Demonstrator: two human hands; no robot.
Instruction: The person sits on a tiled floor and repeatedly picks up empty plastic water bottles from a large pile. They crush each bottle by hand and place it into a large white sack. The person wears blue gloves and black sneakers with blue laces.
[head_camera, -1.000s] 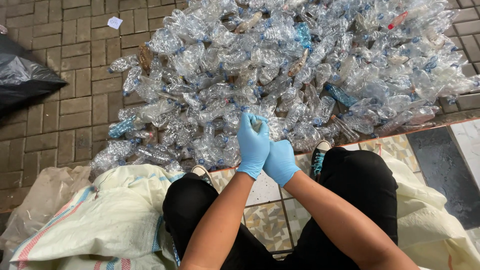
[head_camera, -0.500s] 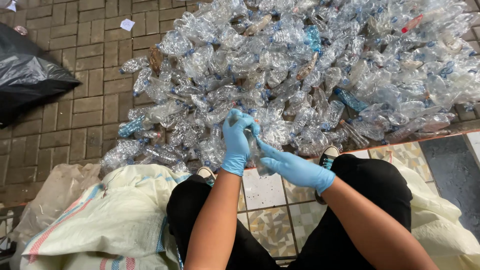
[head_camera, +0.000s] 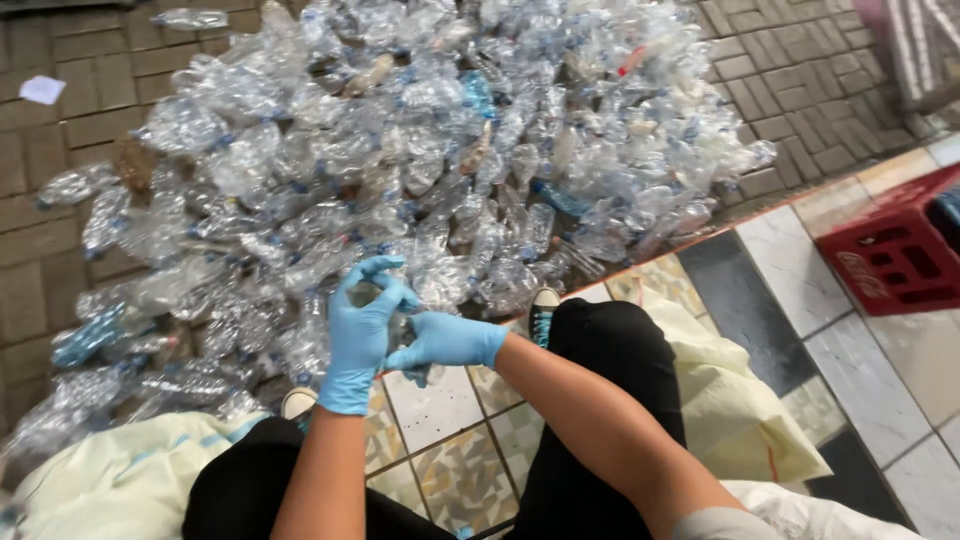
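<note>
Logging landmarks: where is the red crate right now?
In the head view, the red crate sits at the far right on the tiled floor, right of the bottle pile.

A recycling sorting yard: crushed clear bottles (head_camera: 420, 150) heaped on brick paving (head_camera: 60, 160).

View swung right vs 1 s ago: black bag at left edge gone from frame, red crate (head_camera: 895, 255) now in at right, more tiled floor (head_camera: 800, 290) showing. Bottle pile (head_camera: 400, 150) sits further left in frame. Left hand (head_camera: 362, 330) was raised w/ fingers up over right 1 s ago; now both at same level. Right hand (head_camera: 447, 342) now points left, touching left hand at a small clear bottle (head_camera: 402, 328) between them.
</note>
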